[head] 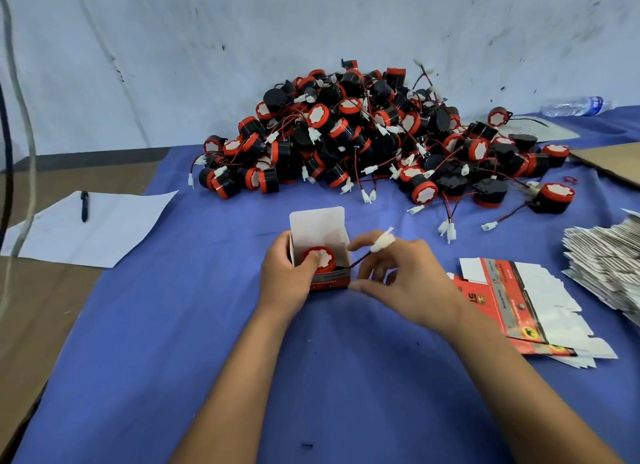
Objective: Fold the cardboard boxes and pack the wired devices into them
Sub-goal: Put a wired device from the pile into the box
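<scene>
The left hand (284, 276) grips the open box (322, 249), thumb on the device (318, 260) inside; the right hand (401, 283) pinches its wire (360, 258); better coil this 1 wire in before closing.

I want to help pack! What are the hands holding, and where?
Left hand grips the open box by its left side. Right hand pinches the device's wire near its white plug.

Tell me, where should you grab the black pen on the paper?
Grip the pen around its middle, coming straight down from above. It lies flat on the paper, pointing away from you, so fingers can pinch its long sides from left and right.
</scene>
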Tool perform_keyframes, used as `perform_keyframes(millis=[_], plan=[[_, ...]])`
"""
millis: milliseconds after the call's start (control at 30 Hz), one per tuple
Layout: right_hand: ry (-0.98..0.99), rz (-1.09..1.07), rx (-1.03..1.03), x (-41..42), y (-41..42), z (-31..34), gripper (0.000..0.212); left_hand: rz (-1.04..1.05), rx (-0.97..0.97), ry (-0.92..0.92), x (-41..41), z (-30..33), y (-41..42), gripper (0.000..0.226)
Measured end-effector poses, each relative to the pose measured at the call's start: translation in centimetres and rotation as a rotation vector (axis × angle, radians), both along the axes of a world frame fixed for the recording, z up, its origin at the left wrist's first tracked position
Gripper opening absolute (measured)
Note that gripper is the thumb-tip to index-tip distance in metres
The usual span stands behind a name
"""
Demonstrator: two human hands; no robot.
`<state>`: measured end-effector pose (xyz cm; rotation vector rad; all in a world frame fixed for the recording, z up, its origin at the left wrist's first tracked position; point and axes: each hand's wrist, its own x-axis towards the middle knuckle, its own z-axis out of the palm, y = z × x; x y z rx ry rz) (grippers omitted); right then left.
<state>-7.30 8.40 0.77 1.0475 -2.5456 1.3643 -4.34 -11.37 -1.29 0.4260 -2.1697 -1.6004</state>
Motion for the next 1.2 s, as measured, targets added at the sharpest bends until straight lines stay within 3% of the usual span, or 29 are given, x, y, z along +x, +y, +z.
perform_keyframes(millis=[100, 333, 633, 800, 933, 1033, 1200], plan=[[0.049, -0.107, -0.172, 0.3, -2.0, 0.9, 0.007, -0.001, 0.004, 0.006, 0.0, 0.0, 0.0, 0.016], [0.371, -0.434, 0.008, 1.6, -5.7, 2.5, 0.034, -0.074, 0.031, 0.013, 0.1, -0.1, -0.1, 0.01], [0.355, -0.457, 0.186, 3.2, -7.6, 1.8, 0.036, -0.075, -0.129, -0.003, -0.4, -0.4, 0.6, 0.012], [0.278, -0.57, 0.27, 2.1, -6.8, 1.9, 0.023, -0.193, 0.041, 0.004, 0.0, 0.0, 0.4, 0.03], [0.232, -0.477, 0.387, 1.6, -6.8, 2.8, 0.023, -0.198, 0.086, -0.003, -0.1, 0.1, 0.8, 0.024], [0.258, -0.459, 0.471, 1.0, -7.1, 3.6, 0.036, -0.183, 0.048, -0.003, -0.2, 0.1, 0.7, 0.019], [0.258, -0.583, 0.414, 0.8, -6.7, 4.0, 0.026, -0.156, 0.037, 0.004, -0.4, 0.1, 0.7, 0.016]])
